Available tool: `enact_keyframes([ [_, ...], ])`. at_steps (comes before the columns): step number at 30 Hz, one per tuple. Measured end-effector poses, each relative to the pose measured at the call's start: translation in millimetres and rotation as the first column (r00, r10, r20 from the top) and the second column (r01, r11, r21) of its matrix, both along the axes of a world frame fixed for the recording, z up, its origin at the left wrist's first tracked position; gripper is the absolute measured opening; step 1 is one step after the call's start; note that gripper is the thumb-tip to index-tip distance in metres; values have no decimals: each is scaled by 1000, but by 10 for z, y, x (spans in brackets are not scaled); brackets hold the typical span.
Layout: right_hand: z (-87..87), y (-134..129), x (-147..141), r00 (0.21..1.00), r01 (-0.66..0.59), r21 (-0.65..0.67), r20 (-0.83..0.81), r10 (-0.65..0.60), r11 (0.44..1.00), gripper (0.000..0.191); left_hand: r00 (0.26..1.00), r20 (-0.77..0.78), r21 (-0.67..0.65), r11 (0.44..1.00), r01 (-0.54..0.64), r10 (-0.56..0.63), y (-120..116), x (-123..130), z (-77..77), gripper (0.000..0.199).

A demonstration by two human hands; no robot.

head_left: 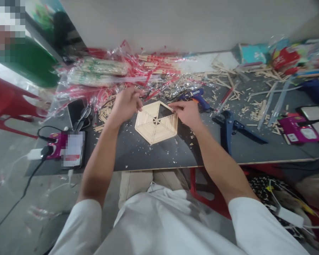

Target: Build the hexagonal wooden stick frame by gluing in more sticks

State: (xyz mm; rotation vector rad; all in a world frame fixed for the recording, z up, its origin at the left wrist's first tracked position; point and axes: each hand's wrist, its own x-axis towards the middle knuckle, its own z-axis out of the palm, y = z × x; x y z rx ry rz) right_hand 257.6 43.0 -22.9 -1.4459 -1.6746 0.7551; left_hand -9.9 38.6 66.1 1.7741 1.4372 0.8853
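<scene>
A hexagonal panel of pale wooden sticks (155,131) lies on the dark table in front of me. Spokes divide it into wedges filled with rows of sticks; the upper right wedge is largely a dark gap. My right hand (187,112) is at the panel's upper right edge, thumb and index finger pinching its rim beside that gap. At the upper left corner hovers my left hand (128,104), its fingers loosely bent and apart, with nothing visible in them. A blue glue gun (198,96) lies just behind my right hand.
Blue cutting pliers (230,129) lie to the right. Stick offcuts (231,85) and bagged sticks (101,69) cover the back. Phones (73,148), glasses (84,116) and a purple power strip (54,145) sit left; another purple strip (299,129) is right.
</scene>
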Motion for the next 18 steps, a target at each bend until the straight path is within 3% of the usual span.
enact_keyframes([
  [3,90,-15,-14,998,39,-3,-42,-39,999,18,999,4,-23,999,-35,35,-74,-139,-376,23],
  [5,150,-30,-14,998,61,3,-10,-61,998,10,994,9,-47,993,-104,105,-136,-200,-519,22],
  [8,222,-72,5,988,70,-17,143,-67,997,10,982,46,-54,982,-180,183,-189,-206,-607,19],
  [11,254,-128,21,957,21,-91,290,6,996,12,983,24,-64,981,-181,183,-195,-154,-650,12],
  [18,230,-160,-4,905,65,-157,425,8,985,19,982,-26,38,981,-188,190,-117,-161,-796,9],
])
